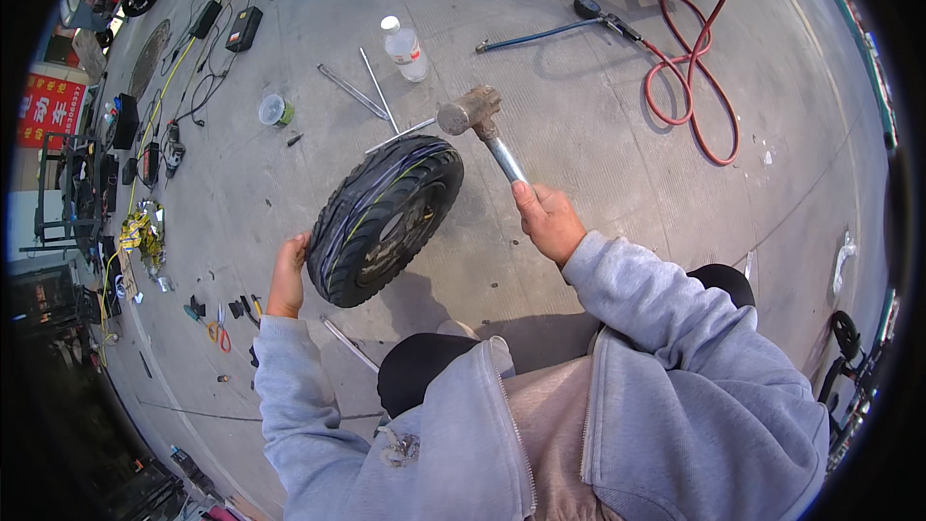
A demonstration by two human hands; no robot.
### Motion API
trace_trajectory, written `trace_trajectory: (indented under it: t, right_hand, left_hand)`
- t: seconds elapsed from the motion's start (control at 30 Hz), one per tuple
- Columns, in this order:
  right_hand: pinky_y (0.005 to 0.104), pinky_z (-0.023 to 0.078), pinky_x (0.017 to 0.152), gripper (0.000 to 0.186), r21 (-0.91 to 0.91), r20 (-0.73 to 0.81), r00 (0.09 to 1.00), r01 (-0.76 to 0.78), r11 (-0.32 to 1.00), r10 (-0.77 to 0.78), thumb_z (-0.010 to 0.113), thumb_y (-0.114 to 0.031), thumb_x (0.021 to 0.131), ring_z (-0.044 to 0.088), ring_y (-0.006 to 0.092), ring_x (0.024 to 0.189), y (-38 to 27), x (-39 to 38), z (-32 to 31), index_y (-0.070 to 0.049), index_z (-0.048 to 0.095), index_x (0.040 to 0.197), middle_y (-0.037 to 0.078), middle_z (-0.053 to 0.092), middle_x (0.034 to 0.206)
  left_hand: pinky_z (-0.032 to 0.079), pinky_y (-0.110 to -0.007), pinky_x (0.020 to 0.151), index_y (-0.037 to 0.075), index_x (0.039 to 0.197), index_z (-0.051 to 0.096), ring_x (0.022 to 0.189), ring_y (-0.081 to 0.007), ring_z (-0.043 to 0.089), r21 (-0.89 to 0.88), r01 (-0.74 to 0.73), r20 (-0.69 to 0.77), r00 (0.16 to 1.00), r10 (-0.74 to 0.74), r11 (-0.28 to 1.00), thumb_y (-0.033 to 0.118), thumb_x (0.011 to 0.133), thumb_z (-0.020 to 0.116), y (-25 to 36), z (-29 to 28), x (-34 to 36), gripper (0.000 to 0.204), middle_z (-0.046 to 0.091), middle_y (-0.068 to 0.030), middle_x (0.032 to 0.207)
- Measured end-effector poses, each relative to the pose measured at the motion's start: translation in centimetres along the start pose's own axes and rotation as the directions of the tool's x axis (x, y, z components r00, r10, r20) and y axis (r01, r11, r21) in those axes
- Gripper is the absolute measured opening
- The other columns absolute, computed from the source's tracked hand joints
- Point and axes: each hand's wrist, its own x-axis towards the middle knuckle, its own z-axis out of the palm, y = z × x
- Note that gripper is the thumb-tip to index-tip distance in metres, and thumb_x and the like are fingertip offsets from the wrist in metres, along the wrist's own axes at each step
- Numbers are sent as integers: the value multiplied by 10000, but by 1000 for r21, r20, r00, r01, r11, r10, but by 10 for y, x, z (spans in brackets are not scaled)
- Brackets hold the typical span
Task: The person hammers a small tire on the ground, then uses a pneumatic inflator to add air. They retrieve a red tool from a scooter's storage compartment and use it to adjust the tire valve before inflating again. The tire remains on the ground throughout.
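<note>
My left hand (288,275) grips the left side of a small black tyre (355,222) mounted on a wheel. The wheel is tilted, its tread turned up and its hub facing right; most of my left fingers are hidden behind the rubber. In my right hand (550,222) is a hammer (471,112) with a worn, rusty head and a metal handle. The hammer head hangs in the air just beyond the tyre's upper right edge, apart from it. Past the wheel, metal tyre levers (354,92) lie on the ground near a clear plastic bottle (405,50) with a white cap.
A clear plastic cup (276,110) stands left of the levers. Red-handled scissors (223,339) lie at the left. A red air hose (693,63) with an inflator gun coils at the upper right. Black power adapters (244,29) and cables stretch along the far left.
</note>
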Motion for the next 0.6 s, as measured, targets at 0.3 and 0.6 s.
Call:
trace_trajectory:
  t: [0.3,0.6]
  right_hand:
    - [368,438,572,525,20,-134,987,93,995,-89,581,-500,990,515,172,585,-52,20,-15,2,632,845,67,566,628]
    - [259,358,500,370,228,-227,926,353,907,-303,613,-398,1004,472,75,566,-109,21,-84,-35,616,930,-20,515,639]
  left_hand:
    - [550,-326,692,-113,1035,698,732,-205,707,659,134,143,944,-298,740,562,827,742,110,131,25,708,737,-167,907]
    - [493,-329,902,-124,1200,615,979,-228,664,404,-359,551,830,89,841,528,842,731,116,171,57,753,692,-188,1086]
